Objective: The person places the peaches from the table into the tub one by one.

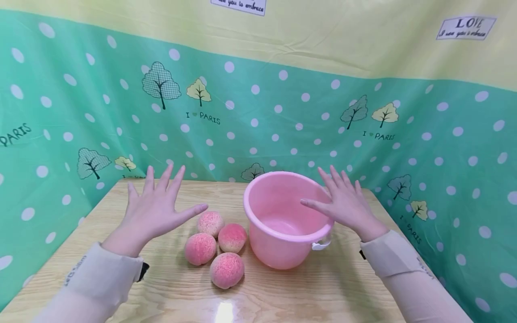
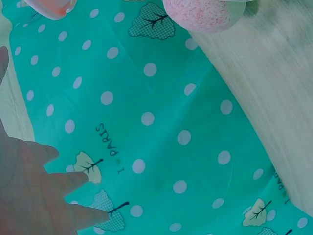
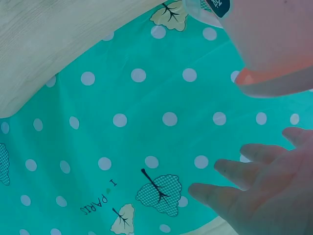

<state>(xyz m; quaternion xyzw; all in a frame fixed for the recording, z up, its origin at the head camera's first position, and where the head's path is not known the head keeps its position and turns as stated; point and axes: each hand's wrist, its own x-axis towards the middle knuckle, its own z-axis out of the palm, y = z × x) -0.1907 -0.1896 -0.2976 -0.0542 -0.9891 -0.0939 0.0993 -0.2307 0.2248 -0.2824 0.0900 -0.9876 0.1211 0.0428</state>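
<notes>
In the head view my left hand (image 1: 155, 208) is held up with fingers spread, left of several pink peaches; it holds nothing. The peaches sit in a cluster: a back one (image 1: 210, 223), a left one (image 1: 200, 249), a right one (image 1: 232, 237) and a front one (image 1: 227, 270). Just right of them stands an upright pink bucket (image 1: 278, 251), its inside bare. My right hand (image 1: 349, 204), also spread and holding nothing, overlaps the bucket's right rim in this view. The left wrist view shows one peach (image 2: 205, 14) at its top; the right wrist view shows the bucket (image 3: 274, 39).
Everything stands on a light wooden table (image 1: 169, 296). A green and yellow cloth (image 1: 278, 112) with dots and trees hangs behind the table and along both sides. The bucket's white handle fitting (image 1: 321, 245) sticks out at its front right.
</notes>
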